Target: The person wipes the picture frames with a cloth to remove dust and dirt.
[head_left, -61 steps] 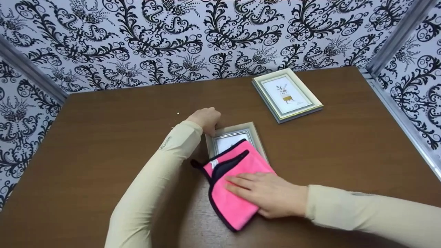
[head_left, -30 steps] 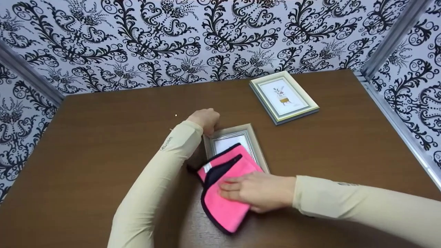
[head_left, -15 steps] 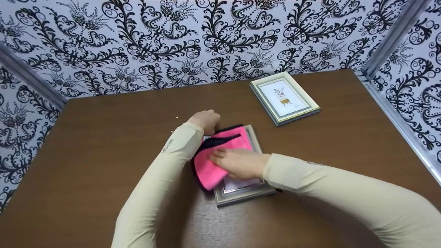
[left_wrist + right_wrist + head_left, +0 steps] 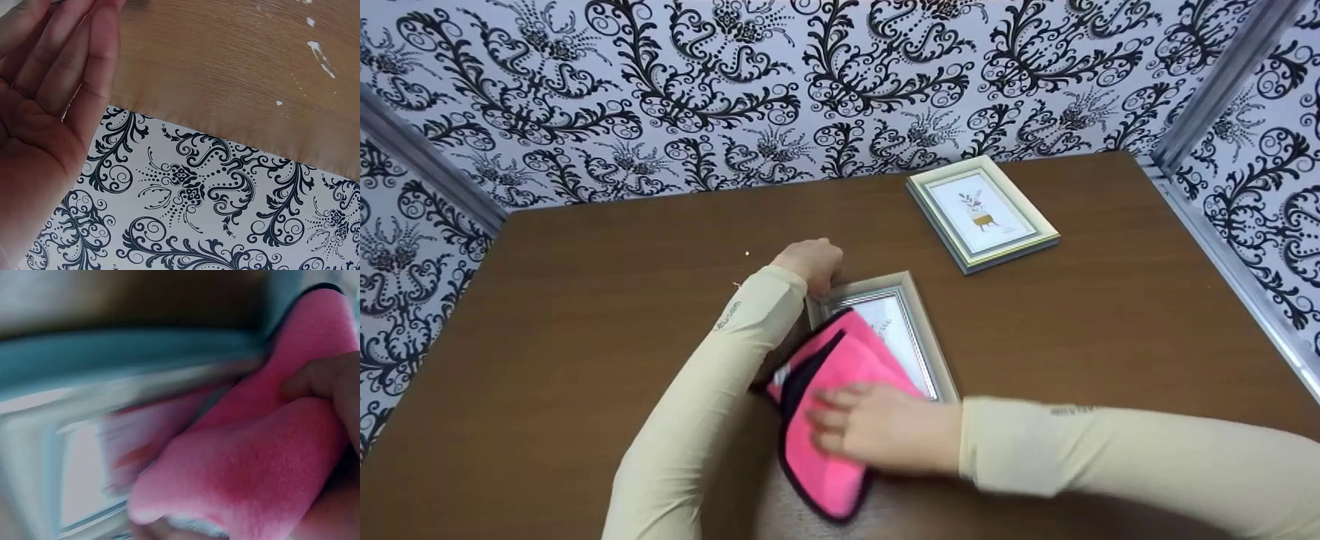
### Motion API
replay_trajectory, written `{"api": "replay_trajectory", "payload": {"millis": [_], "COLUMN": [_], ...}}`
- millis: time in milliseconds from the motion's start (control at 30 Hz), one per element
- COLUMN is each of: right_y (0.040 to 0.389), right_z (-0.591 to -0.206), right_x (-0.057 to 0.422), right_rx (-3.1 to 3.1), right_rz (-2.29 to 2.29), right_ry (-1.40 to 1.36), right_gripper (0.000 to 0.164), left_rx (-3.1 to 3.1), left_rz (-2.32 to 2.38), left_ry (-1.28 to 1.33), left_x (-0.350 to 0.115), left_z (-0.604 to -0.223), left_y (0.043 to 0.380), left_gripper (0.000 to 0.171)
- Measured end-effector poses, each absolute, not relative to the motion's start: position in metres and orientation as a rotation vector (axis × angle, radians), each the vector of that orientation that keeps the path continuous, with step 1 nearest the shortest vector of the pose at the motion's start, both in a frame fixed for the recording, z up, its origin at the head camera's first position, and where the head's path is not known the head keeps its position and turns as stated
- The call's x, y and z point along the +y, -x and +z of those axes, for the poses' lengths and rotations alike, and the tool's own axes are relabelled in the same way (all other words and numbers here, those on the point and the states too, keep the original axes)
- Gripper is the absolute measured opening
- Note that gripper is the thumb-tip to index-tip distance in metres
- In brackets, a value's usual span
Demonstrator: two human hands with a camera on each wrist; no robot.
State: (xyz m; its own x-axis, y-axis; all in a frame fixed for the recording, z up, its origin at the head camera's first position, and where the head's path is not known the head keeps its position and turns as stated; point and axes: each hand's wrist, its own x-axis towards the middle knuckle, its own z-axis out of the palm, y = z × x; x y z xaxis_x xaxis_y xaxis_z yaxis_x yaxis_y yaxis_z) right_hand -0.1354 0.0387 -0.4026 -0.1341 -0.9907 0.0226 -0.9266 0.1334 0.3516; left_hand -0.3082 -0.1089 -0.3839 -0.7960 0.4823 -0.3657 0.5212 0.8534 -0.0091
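Note:
A picture frame (image 4: 924, 330) with a pale border lies on the brown table, partly covered by a pink cloth (image 4: 877, 364) with black edging. At its far left corner my left hand (image 4: 814, 262) grips the border; the left wrist view shows the curled fingers (image 4: 101, 62), with their tips cut off at the top. My right hand (image 4: 877, 427) holds the cloth over the frame's near part, its fingers spread on top. In the right wrist view the thumb presses a fold of the cloth (image 4: 236, 461) against the other fingers, with the frame blurred beside it.
A second cream frame (image 4: 1020, 202) with a plant picture, seemingly stacked on another, lies at the back right of the table (image 4: 607, 300). Patterned walls (image 4: 720, 90) close off the back and sides. Small white specks (image 4: 320, 59) lie left of the left hand.
My right hand has swept the cloth up over the frame toward its far edge, then back toward the near left side. My left hand stays at the frame's corner.

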Motion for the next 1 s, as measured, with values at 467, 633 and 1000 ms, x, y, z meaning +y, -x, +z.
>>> {"api": "replay_trajectory", "payload": {"millis": [467,633,1000], "right_y": [0.155,0.183,0.163], "right_z": [-0.403,-0.408,-0.41], "right_x": [0.0,-0.007,-0.003], "right_rx": [-2.282,-2.236,-2.232], "right_rz": [-0.376,-0.326,-0.403], "right_ry": [-1.817,-1.716,-1.717], "right_gripper": [0.01,0.013,0.008], "left_rx": [2.688,2.685,2.661], "left_rz": [-0.154,-0.167,-0.205], "left_ry": [-0.765,-0.756,-0.76], "left_x": [-0.109,-0.108,-0.106], "left_z": [-0.384,-0.382,-0.38], "left_y": [0.308,0.306,0.307], "left_gripper": [0.009,0.015,0.016]}}
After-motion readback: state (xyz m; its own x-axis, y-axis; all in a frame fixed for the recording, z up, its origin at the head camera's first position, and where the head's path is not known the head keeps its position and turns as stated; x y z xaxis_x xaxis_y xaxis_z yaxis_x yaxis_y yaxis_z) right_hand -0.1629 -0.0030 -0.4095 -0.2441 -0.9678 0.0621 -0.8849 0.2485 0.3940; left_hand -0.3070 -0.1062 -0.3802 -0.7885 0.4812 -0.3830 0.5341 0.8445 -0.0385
